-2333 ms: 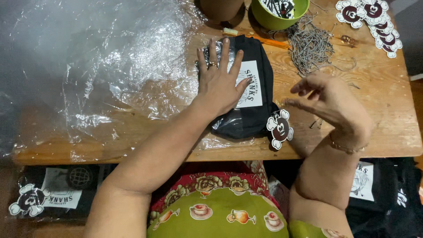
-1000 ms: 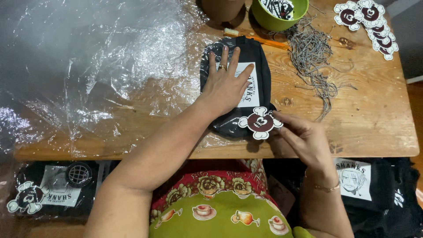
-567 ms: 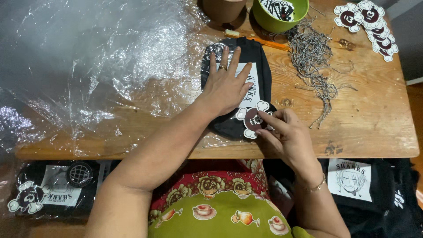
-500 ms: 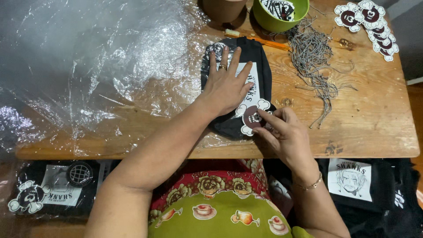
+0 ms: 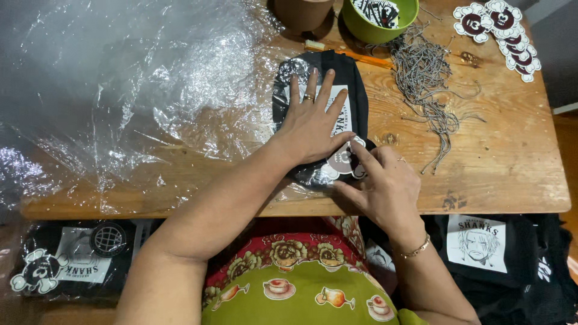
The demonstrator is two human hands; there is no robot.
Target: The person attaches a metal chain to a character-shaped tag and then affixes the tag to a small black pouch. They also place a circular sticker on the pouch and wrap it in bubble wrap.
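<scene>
Looking down from the wearer's head, the view shows a lap in a green and red patterned garment at the bottom centre. At lower left a packed black garment (image 5: 66,265) with a white label and a skull-shaped sticker lies below the table edge; at lower right more black folded garments (image 5: 481,253) with a printed face label are heaped.

At centre, on the wooden table (image 5: 500,174), a folded black garment in a clear plastic bag (image 5: 313,78) lies lengthwise. The left hand (image 5: 313,123) rests flat on it, fingers spread, palm down, gripping nothing, holding it in place. Just below and right of it, the right hand (image 5: 382,186) has its fingers half curled, the forefinger and thumb tips pressing a round skull-shaped sticker (image 5: 344,162) onto the lower end of the bag. The sticker sits on the bag and looks partly laid down; whether it is fully stuck cannot be told.

Judging by this, the garment is already bagged and the sticker is being fixed, with a last smoothing left.

Left of centre, a large sheet of crumpled clear plastic (image 5: 132,90) covers the table. Right of centre lies a pile of thin metal ball chains (image 5: 424,72). At the top sit a brown cup (image 5: 304,12), a green bowl (image 5: 379,18), an orange-handled tool (image 5: 349,54), and, upper right, a stack of unused skull stickers (image 5: 506,33).
</scene>
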